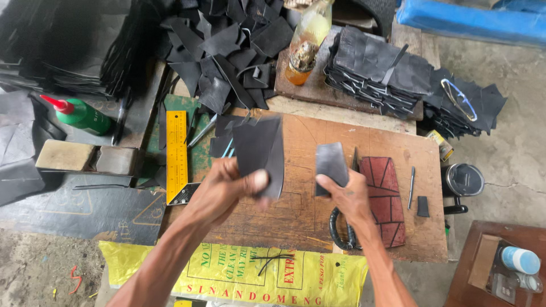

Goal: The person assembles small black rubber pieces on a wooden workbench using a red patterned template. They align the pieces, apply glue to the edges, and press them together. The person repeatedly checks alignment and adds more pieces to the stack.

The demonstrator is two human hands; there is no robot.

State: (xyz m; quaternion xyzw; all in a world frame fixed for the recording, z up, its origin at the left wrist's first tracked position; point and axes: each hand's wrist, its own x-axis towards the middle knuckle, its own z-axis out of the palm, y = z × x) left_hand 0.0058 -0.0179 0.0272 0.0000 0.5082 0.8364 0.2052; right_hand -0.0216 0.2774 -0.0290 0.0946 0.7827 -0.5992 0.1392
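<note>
My left hand [227, 187] grips a large black leather piece [260, 149], held upright over the wooden board [318, 222]. My right hand [348, 196] pinches a smaller black leather piece [331, 164] between thumb and fingers. Black-handled scissors [339, 227] hang from the right hand's fingers, blade tip poking up beside the small piece. A dark red patterned template [385, 199] lies on the board just right of my right hand.
Stacks of cut black pieces [375, 71] sit at the back right, loose scraps [227, 51] at the back centre. A yellow ruler [176, 153], a green glue bottle [82, 115], an amber bottle [304, 45], a metal tool [411, 186] and a yellow printed sack [239, 276] surround the board.
</note>
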